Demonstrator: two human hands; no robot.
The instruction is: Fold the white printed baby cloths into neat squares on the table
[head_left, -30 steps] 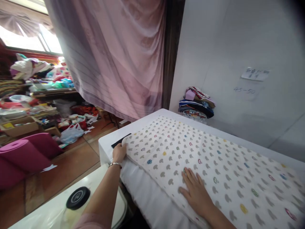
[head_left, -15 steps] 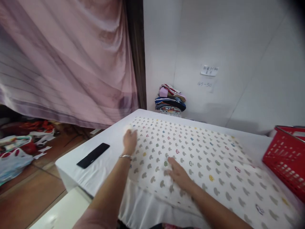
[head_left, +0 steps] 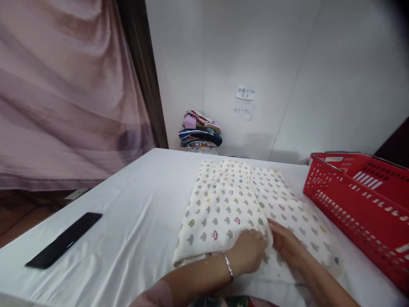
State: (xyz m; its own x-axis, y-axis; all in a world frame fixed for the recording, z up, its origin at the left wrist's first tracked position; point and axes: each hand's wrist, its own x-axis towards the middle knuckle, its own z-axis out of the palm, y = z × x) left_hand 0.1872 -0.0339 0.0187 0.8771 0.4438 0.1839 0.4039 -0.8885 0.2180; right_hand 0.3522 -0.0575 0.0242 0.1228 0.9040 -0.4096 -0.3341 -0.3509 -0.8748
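Note:
A cream cloth printed with small mushrooms (head_left: 220,204) lies on the white-covered table, its left part folded over onto the right part. My left hand (head_left: 251,249), with a silver bracelet at the wrist, has its fingers curled on the near right corner of the folded layer. Just to the right, my right hand (head_left: 286,241) touches that layer's right edge with its fingers extended. Part of its thumb side is hidden by the cloth and the left hand. The single-spread part of the cloth continues under and beyond the right hand.
A red plastic basket (head_left: 358,209) with a metal handle stands at the table's right. A dark flat slab (head_left: 65,241) lies on the white tabletop (head_left: 128,204) at left. Beyond the far edge is a stack of folded fabrics (head_left: 200,134). A pink curtain (head_left: 64,94) hangs at left.
The cloth's left part has been turned over to the right. My left hand has moved right with it, next to my right hand. The view has shifted rightward.

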